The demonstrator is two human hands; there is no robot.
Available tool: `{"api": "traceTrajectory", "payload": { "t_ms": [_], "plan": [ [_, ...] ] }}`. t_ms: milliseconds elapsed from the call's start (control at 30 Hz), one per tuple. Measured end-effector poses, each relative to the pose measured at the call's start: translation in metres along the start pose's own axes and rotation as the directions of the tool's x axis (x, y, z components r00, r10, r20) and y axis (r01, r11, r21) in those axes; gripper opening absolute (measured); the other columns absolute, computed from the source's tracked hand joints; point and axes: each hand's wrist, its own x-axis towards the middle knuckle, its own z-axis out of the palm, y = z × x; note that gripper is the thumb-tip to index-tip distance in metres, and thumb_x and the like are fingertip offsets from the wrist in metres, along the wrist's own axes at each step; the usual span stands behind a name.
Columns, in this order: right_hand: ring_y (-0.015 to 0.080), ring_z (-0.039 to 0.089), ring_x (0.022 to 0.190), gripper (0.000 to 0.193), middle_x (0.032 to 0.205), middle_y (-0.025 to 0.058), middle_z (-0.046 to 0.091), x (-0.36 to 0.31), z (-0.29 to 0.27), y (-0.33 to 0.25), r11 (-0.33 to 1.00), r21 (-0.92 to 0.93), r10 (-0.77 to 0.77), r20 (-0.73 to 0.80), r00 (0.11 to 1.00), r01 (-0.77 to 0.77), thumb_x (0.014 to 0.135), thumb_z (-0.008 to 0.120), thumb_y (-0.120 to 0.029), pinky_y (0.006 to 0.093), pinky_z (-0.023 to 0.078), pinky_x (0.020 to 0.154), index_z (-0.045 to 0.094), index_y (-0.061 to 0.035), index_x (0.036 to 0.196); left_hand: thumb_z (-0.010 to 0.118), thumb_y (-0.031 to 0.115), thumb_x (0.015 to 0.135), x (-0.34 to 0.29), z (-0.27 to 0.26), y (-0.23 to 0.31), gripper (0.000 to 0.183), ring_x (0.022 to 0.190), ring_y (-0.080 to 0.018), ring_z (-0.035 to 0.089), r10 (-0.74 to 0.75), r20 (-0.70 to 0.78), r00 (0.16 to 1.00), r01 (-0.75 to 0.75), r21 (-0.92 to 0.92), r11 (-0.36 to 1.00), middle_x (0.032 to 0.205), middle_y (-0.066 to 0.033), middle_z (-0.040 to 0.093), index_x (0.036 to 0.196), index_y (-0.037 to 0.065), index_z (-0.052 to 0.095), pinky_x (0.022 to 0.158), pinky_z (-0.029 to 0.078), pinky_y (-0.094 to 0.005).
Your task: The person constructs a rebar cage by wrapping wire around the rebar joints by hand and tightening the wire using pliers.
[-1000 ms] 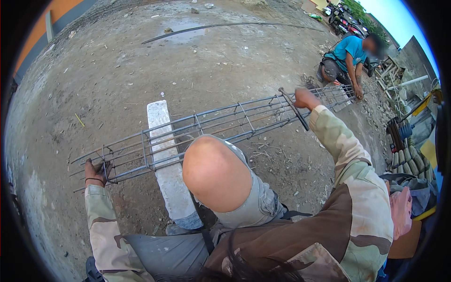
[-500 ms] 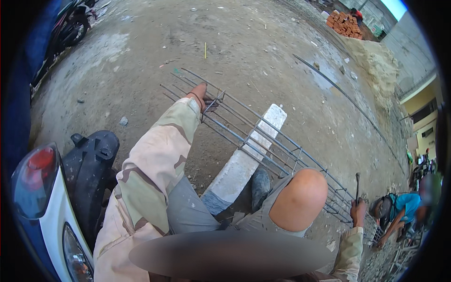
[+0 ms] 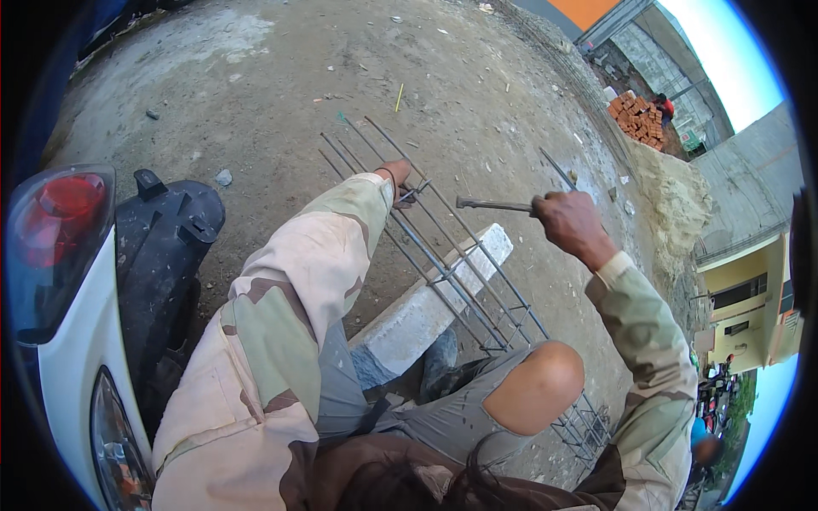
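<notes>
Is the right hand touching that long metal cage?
Apart. The head view shows dirt ground between the right hand, which grips a metal tool, and the metal cage.

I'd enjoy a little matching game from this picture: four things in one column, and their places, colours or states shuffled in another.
Things:
1. Left hand
2. Right hand
3. Pale block
4. Tail light

Descriptions:
A. Red
B. Under the steel cage
C. Gripping a metal tool
D. At the cage, near one end

Pairs: 1-D, 2-C, 3-B, 4-A
</notes>
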Motion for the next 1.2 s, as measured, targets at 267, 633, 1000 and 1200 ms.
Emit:
{"api": "traceTrajectory", "payload": {
  "t_ms": [267, 633, 1000, 1200],
  "plan": [
    [0.0359, 0.070, 0.078, 0.015, 0.081, 0.0182, 0.070, 0.099, 0.030, -0.011, 0.993, -0.091, -0.052, 0.203, 0.978, 0.072, 0.083, 0.057, -0.010, 0.0454, 0.057, 0.066, 0.071, -0.0041, 0.083, 0.039, 0.034, 0.099, -0.010, -0.004, -0.001, 0.045, 0.077, -0.0349, 0.069, 0.016, 0.002, 1.000, -0.015, -0.060, 0.998, 0.102, -0.0238, 0.062, 0.131, 0.003, 0.041, 0.064, 0.057, -0.0555],
    [0.0397, 0.069, 0.086, 0.016, 0.087, 0.0220, 0.070, 0.131, 0.070, -0.002, 0.996, 0.038, -0.089, 0.406, 0.909, 0.080, 0.079, 0.058, -0.008, 0.0463, 0.057, 0.073, 0.071, -0.0005, 0.085, 0.043, 0.041, 0.098, -0.033, 0.008, 0.001, 0.054, 0.091, -0.0362, 0.063, 0.046, -0.111, 0.993, -0.056, -0.092, 0.994, 0.108, -0.0227, 0.060, 0.122, -0.006, 0.051, 0.082, 0.051, -0.0595],
    [0.0397, 0.069, 0.086, 0.020, 0.090, 0.0213, 0.071, 0.134, 0.058, -0.009, 0.986, 0.075, -0.165, 0.467, 0.869, 0.148, 0.086, 0.060, -0.017, 0.0468, 0.056, 0.074, 0.071, -0.0007, 0.086, 0.038, 0.036, 0.101, -0.031, 0.004, 0.004, 0.040, 0.073, -0.0300, 0.067, 0.031, -0.055, 0.998, -0.032, -0.010, 0.999, 0.100, -0.0188, 0.060, 0.120, 0.001, 0.046, 0.069, 0.057, -0.0540],
    [0.0356, 0.071, 0.086, 0.016, 0.086, 0.0185, 0.072, 0.135, 0.040, -0.023, 0.992, -0.052, -0.094, 0.352, 0.931, 0.119, 0.082, 0.059, -0.012, 0.0439, 0.057, 0.072, 0.072, -0.0038, 0.082, 0.039, 0.036, 0.101, -0.023, 0.004, 0.003, 0.039, 0.070, -0.0275, 0.065, -0.001, -0.092, 0.996, -0.003, -0.040, 0.999, 0.092, -0.0154, 0.059, 0.114, 0.000, 0.048, 0.069, 0.057, -0.0505]
  ]
}}
